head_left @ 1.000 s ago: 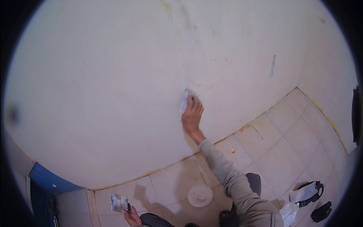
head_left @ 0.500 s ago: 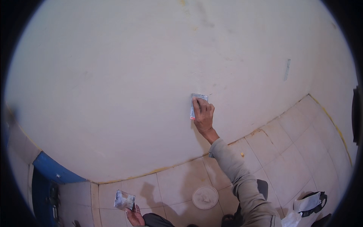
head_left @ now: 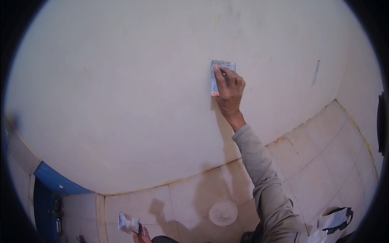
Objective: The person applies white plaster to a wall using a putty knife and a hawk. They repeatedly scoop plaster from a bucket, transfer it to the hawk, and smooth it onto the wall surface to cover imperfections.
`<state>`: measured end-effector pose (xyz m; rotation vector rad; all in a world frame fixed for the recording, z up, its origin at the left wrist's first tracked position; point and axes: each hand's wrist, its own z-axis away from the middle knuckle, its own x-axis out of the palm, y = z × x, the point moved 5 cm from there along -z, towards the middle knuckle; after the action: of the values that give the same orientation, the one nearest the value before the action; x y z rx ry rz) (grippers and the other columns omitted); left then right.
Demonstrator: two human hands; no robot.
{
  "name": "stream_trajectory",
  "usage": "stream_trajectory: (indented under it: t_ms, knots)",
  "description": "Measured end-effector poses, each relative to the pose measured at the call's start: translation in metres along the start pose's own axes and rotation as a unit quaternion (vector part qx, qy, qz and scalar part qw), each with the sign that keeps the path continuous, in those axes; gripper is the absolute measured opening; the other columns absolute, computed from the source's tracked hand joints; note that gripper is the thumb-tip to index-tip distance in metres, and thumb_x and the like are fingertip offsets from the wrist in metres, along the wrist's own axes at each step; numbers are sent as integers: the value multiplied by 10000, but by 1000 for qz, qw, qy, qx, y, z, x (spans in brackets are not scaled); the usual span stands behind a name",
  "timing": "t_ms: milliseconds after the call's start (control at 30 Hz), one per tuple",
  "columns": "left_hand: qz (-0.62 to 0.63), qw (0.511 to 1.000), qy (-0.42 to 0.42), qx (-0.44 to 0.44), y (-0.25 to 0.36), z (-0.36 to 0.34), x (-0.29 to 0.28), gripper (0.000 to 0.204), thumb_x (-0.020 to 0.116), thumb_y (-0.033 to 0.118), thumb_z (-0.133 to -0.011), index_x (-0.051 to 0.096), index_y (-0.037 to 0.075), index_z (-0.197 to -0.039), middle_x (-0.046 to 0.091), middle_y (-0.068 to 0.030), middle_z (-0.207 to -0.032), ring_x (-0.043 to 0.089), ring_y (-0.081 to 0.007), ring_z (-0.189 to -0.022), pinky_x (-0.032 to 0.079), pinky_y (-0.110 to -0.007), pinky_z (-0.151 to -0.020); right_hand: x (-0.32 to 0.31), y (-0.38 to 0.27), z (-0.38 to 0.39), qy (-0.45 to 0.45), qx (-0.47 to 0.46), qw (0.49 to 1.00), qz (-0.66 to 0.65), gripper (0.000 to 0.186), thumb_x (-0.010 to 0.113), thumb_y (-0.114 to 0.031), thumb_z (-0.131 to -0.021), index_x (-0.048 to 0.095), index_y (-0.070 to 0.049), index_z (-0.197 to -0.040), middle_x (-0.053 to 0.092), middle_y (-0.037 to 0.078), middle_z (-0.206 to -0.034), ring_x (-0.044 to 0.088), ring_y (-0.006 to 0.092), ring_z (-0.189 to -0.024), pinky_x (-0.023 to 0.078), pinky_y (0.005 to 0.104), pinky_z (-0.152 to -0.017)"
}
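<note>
My right hand [head_left: 230, 91] grips a flat, pale blue-grey scraper [head_left: 214, 81] with a red edge, held at the white wall [head_left: 142, 101], fingers spread over its face. My left hand [head_left: 141, 237], low near the bottom edge, holds another square scraper [head_left: 126, 222] with whitish and dark smears, out from the wall above the tiled floor. Faint smudges and small marks show on the wall above my right hand, and a narrow grey streak [head_left: 316, 73] is to its right.
A round white lid [head_left: 223, 212] lies on the tiles [head_left: 316, 170] below. At lower right lie a black bag [head_left: 343, 219] and white plastic. A corner with yellow-edged skirting line is at right. At left are a blue panel [head_left: 60, 179] and dark objects.
My right hand and its scraper have moved up the wall and slightly right. My left hand sits a little lower, still with its scraper.
</note>
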<state>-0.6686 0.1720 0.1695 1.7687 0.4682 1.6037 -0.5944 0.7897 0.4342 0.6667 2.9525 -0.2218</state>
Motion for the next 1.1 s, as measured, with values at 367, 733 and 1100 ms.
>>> stream_trajectory:
  t_ms: [367,733,1100]
  knots:
    - [-4,1000,-16,-26,-1,-6,-13,452,577,193,-919,507,19,-1331,475,-152,-1423,351,-287,-1386,218,-515,-1173,-7,7,-41,40,46,998,25,875,815,-92,-602,444,-139,-1393,478,83,-1263,437,283,-1169,355,437,-950]
    - [-60,998,19,-21,5,-3,-12,435,564,213,-936,514,26,-1325,485,-144,-1414,377,-298,-1364,256,-511,-1164,12,40,37,29,216,975,50,870,724,14,-640,395,-144,-1430,454,136,-1288,416,347,-1186,328,485,-978]
    - [-83,995,4,-54,-7,-11,-19,440,581,190,-908,521,-3,-1299,491,-154,-1404,405,-293,-1344,292,-484,-1157,14,33,56,-5,221,973,60,660,645,-35,-770,429,-106,-1390,453,173,-1298,414,369,-1210,338,483,-1010]
